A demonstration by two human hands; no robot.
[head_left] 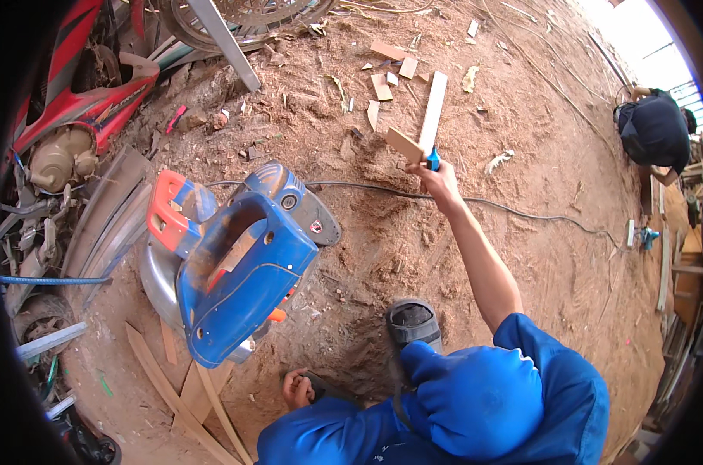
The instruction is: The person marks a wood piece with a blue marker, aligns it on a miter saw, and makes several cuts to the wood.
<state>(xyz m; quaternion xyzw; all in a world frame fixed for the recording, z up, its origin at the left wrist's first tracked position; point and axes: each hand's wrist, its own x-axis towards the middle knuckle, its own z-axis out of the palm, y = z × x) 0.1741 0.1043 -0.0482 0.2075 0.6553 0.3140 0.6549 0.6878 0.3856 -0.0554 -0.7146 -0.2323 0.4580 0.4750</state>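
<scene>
My right hand (438, 184) is stretched forward over the sawdust-covered ground. Its fingers are closed on a pale flat wooden strip (433, 112), with a short tan wood piece (404, 145) and a small blue object (433, 160) at the same grip. I cannot make out what the blue object is. Low in the picture, my left hand (297, 389) has curled fingers beside my dark footwear; anything inside them is hidden. Left of centre is a large blue power tool (247, 283), apparently a circular saw, with a red-orange front handle (165, 211) and a metal guard (159, 283). Neither hand touches it.
A black cable (506, 207) crosses the ground under my right forearm. Wood offcuts (381, 87) lie ahead, long wooden strips (161, 372) at lower left. A red motorcycle (80, 116) and scrap line the left. Another person (654, 132) bends at far right near stacked boards.
</scene>
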